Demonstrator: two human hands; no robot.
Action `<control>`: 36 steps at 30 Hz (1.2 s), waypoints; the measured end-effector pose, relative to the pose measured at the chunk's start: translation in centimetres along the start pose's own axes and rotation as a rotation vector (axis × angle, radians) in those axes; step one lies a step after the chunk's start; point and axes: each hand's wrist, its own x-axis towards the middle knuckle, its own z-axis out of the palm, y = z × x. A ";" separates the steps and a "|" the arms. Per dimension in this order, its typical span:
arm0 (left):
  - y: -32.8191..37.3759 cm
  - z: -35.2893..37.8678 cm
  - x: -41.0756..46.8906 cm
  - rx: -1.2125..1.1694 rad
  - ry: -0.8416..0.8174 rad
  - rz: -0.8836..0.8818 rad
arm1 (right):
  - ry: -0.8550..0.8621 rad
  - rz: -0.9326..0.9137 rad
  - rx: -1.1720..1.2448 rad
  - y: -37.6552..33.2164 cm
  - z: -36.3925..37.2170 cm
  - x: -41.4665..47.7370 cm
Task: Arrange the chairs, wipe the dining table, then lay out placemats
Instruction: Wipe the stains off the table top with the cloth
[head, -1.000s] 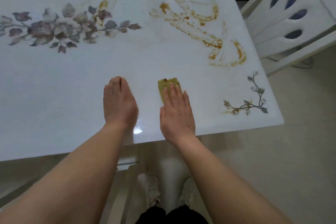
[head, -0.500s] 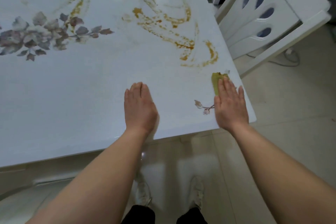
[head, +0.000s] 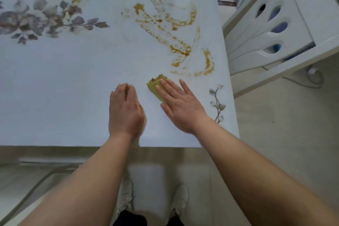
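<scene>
A glossy white dining table [head: 55, 88] is being wiped with a small folded yellow-green cloth [head: 153, 87].

The cloth is pressed flat onto the tabletop under the straight, spread fingers of the right hand [head: 180, 108]; nothing is gripped or pinched. It lies near the table's front right corner, just short of the orange-brown smeared stains [head: 176, 47]. The left hand [head: 124, 112] is laid palm-down on the bare surface just beside it, fingers straight and together, holding nothing. A grey-purple printed flower spray [head: 36, 18] is seen at far left. A white chair with oval cut-outs [head: 266, 29] stands beside the table's right edge. Pale shoes [head: 126, 196] are seen on the floor below.
</scene>
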 end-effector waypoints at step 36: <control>0.3 -0.1 0.1 0.047 -0.054 0.007 | 0.025 0.261 0.066 -0.7 0.3 -3.8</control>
